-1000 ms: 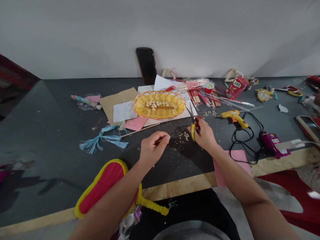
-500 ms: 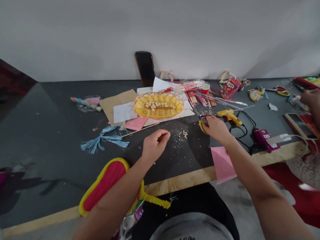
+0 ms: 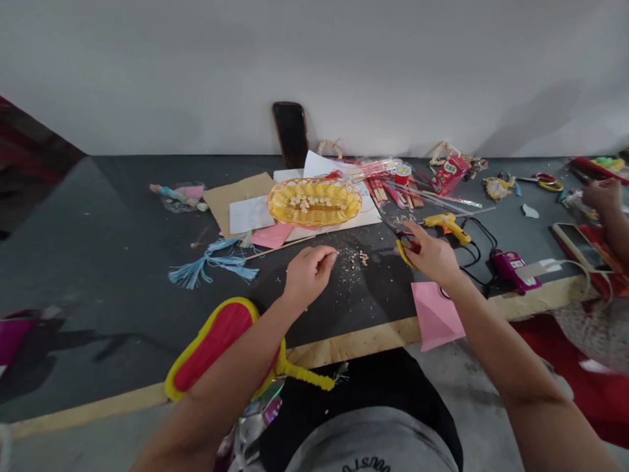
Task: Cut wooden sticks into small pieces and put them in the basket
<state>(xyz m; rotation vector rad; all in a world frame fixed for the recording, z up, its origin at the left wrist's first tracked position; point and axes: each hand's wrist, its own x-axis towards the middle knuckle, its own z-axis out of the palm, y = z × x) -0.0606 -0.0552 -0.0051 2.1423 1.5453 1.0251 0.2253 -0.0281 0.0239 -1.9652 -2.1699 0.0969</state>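
Note:
My left hand is closed in a pinch over the table. Whatever its fingertips hold is too small to name; a pale speck shows there. Just right of it lies a little pile of small pale pieces among scattered crumbs. My right hand grips scissors with yellow and red handles, the blades pointing up and left. Beyond both hands stands a yellow woven basket with several pale pieces inside. Under my left forearm is a red fan-shaped piece with a fuzzy yellow edge and handle.
A yellow glue gun and its black cord lie beside my right hand. Pink paper overhangs the front edge. Blue tassels lie left, a phone leans on the wall. Another person's hand is at far right.
My right hand has turned and drawn slightly nearer, with the scissors showing more clearly. My left hand stays pinched beside the pile. The whole view has shifted a little.

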